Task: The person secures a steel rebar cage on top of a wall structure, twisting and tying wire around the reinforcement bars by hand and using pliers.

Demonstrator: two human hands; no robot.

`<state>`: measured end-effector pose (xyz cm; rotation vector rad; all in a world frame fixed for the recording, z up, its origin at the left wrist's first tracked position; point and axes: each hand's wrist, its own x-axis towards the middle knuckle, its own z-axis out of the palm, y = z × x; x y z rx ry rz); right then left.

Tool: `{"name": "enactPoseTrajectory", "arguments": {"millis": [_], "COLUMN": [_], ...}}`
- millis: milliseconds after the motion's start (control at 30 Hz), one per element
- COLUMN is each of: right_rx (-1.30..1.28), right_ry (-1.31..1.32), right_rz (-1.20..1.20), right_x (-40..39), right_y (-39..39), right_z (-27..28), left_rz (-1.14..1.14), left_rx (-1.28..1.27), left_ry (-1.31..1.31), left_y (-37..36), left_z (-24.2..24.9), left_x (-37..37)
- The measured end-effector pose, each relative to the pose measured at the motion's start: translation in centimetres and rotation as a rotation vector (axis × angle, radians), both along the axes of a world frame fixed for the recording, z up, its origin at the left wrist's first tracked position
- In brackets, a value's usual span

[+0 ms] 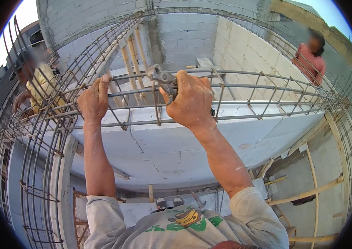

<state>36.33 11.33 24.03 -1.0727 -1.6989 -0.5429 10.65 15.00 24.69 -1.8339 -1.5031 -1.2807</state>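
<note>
My right hand (193, 99) is closed around the handles of a pair of metal pincers (162, 79). The jaws point up and left, over the upper bars of a rebar cage (234, 86). To the left, my left hand (94, 99) has its fingers wrapped over a bar of the same cage. A stirrup (157, 108) crosses the bars between my hands. The cage lies along the top of a white block wall (176, 145). Whether the jaws grip any wire cannot be made out.
Upright rebar (43, 166) rises at the left corner. A person in yellow (43, 87) is at the left, another in a pink shirt (312, 62) at the right. Wooden poles (315, 191) brace the right side. A hammer (198, 200) lies below, near my shoes (161, 202).
</note>
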Motion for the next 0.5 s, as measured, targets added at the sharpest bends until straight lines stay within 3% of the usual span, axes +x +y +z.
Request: {"name": "enactPoseTrajectory", "arguments": {"millis": [500], "right_rx": [0.045], "right_ry": [-0.025], "right_rz": [-0.008], "right_x": [-0.56], "right_y": [0.0], "right_z": [-0.24], "left_rz": [-0.074], "left_rx": [0.228], "left_ry": [-0.06], "left_y": [-0.11], "left_z": [-1.09], "left_x": [0.09]}}
